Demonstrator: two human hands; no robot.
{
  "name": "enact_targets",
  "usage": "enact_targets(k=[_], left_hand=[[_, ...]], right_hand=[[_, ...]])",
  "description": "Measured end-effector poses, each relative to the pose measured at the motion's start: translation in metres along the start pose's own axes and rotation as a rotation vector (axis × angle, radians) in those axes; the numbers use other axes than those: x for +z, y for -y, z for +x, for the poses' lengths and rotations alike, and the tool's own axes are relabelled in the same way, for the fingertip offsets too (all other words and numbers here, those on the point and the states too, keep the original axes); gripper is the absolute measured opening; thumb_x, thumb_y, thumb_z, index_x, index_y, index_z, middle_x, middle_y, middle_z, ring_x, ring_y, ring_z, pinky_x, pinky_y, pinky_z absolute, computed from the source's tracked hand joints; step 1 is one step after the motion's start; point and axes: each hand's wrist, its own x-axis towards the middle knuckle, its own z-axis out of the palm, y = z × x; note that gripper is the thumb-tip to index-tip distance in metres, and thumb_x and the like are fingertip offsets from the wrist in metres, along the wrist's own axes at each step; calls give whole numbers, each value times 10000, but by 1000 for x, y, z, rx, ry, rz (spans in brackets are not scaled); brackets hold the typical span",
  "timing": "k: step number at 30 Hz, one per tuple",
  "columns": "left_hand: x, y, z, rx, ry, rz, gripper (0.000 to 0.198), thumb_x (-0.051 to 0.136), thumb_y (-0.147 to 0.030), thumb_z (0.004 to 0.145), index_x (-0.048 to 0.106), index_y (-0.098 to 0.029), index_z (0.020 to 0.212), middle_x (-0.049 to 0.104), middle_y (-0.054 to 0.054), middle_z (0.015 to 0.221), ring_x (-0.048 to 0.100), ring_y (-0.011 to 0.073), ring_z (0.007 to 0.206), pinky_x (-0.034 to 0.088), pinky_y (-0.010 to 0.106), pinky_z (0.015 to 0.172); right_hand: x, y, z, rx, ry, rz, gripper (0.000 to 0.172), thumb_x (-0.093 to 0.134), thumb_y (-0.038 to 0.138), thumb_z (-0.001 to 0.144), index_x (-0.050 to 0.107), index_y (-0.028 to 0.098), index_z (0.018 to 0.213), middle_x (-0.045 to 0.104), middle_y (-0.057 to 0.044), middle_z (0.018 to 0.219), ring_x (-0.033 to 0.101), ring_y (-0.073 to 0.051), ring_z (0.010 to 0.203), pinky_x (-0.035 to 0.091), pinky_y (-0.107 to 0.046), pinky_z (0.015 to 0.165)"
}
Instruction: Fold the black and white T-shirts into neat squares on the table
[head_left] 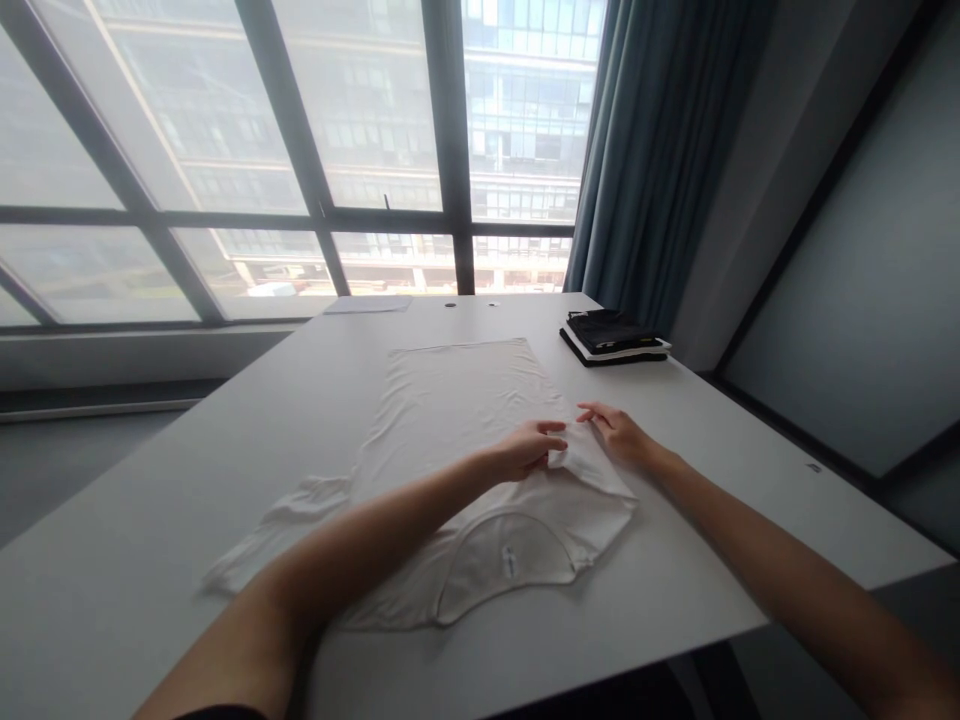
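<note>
Left hand [525, 450] — just beside right hand [622, 437]

The smooth white surface [739, 465] lies open right of the right grip [621, 434]; a folded black-and-white fabric stack [611, 335] obstructs ahead.

A curved edge of black sleeve [221, 713] shows above the elbow of the left arm [360, 545], and beyond it both forearms [757, 550] are bare, slim and smooth, tapering towards slender fingers [592, 408].

Before you, a shirt [457, 400] lies on the table [225, 470]. Beyond your right hand [619, 436] sits a garment stack [615, 338]; windows [360, 110] stand behind.
</note>
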Motion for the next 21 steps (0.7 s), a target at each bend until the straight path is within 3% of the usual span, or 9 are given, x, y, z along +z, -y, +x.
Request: enact_targets(k=[4, 7, 10, 12, 18, 21], left_hand=[[-6, 4, 4, 140, -77, 211, 514, 694, -136, 754, 676, -153, 1267, 640, 1, 803, 535, 81, 589, 408, 180, 528], [-8, 8, 6, 322, -159, 453, 399, 676, -168, 791, 709, -155, 1189, 689, 55, 977, 630, 161, 818, 519, 260, 740], [-6, 14, 6, 539, -219, 643, 437, 674, -133, 786, 682, -176, 1221, 629, 100, 1237, 614, 228, 1096, 507, 341, 973], [-4, 18, 6, 635, -232, 718, 501, 660, -83, 779, 650, -201, 1267, 536, 113, 1367, 601, 227, 1153, 494, 356, 1026], [-2, 19, -1, 650, -238, 874, 479, 624, -35, 809, 651, -214, 1252, 374, 128, 1522, 674, 161, 930, 510, 394, 1038], [-1, 14, -7, 695, -298, 994, 379, 647, -99, 845, 675, -211, 1206, 372, 133, 1544, 636, 239, 1097, 487, 472, 1064]], right_hand=[[-2, 2, -1, -18, 24, -53, 351, 474, 194, 936, 706, 218, 1197, 775, -66, 1055, 705, -238, 1017, 512, -378, 979], [-4, 3, -2, -37, 49, -105, 329, 500, 221, 940, 723, 213, 1181, 771, -82, 1086, 707, -257, 1034, 519, -376, 965], [-6, 6, -4, -63, 60, -159, 298, 550, 282, 939, 735, 206, 1160, 755, -101, 1142, 692, -281, 1082, 512, -393, 977], [-6, 7, -6, -78, 70, -182, 297, 576, 300, 932, 732, 200, 1165, 746, -107, 1166, 683, -283, 1099, 506, -398, 987], [-4, 5, -5, -68, 72, -211, 292, 607, 306, 920, 733, 187, 1156, 747, -112, 1156, 681, -267, 1091, 501, -386, 995], [-4, 5, -5, -75, 73, -209, 287, 613, 303, 916, 736, 204, 1155, 748, -102, 1150, 683, -261, 1077, 504, -383, 989]])
